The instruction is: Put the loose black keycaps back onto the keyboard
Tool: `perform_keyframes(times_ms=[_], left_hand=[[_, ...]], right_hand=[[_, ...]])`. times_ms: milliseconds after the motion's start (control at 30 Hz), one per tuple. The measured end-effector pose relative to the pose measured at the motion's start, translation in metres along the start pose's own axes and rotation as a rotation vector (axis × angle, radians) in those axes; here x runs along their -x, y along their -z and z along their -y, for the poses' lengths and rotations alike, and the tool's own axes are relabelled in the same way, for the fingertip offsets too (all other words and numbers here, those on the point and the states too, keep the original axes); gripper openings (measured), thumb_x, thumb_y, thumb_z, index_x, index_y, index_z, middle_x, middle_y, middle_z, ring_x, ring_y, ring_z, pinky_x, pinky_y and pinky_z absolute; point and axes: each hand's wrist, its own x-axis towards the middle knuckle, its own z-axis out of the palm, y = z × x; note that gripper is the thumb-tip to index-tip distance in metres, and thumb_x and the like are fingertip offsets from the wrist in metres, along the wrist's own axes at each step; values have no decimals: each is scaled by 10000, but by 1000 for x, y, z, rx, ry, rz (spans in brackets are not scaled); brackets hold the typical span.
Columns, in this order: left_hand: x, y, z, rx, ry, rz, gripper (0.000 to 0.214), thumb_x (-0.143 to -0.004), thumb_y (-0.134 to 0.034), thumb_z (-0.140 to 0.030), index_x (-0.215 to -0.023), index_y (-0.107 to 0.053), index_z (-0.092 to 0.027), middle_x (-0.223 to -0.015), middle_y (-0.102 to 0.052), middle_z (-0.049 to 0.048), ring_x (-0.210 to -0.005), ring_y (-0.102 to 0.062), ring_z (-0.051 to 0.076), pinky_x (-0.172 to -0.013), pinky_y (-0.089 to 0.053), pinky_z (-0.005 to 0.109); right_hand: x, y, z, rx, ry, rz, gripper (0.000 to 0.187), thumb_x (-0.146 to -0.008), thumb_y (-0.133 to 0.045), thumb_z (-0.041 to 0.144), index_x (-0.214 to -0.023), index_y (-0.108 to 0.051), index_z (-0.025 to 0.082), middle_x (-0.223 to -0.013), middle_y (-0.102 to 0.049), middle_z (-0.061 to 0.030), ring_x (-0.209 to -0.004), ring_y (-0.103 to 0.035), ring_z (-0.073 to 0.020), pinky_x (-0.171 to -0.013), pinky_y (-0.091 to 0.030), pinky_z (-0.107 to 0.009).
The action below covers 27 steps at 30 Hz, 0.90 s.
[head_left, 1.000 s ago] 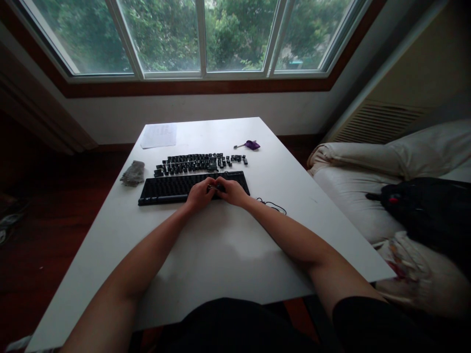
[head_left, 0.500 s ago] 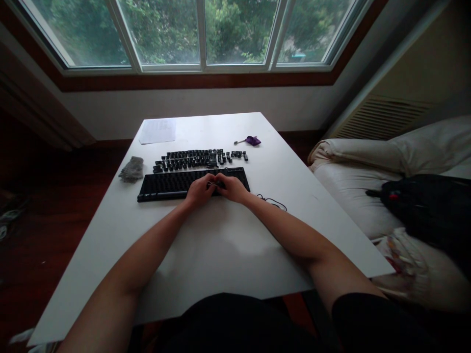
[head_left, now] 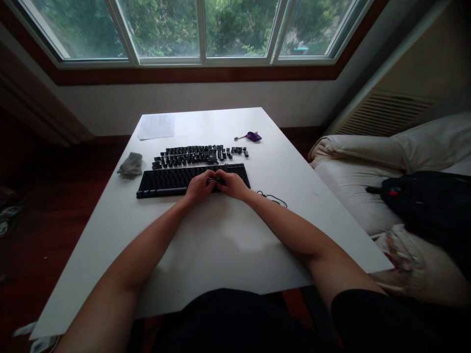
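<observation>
Meeting over a long black plastic keyboard (head_left: pixel 165 180) on the white desk (head_left: pixel 206 255), the left hand (head_left: pixel 199 187) and right hand (head_left: pixel 232 185) were closed on a small, thin, shiny wire-like piece (head_left: pixel 211 180); likely light, stiff and slippery, it seemed best held near its ends.
</observation>
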Motion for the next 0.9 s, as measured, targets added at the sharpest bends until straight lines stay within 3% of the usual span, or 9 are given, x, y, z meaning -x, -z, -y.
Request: perform_keyframes(times_ms=[900], left_hand=[[1,0,-1,-2,7,11,207,-861,-561,-219,-1054,-634,-233,-903,-708,28,-818,-647,208,-734,-445,293]], right_hand=[[1,-3,-2,-13,3,-1,275,-847,-607,283,-1115,-609,225,-835,-694,-21,-717,-598,-180,-661,-355,-254]])
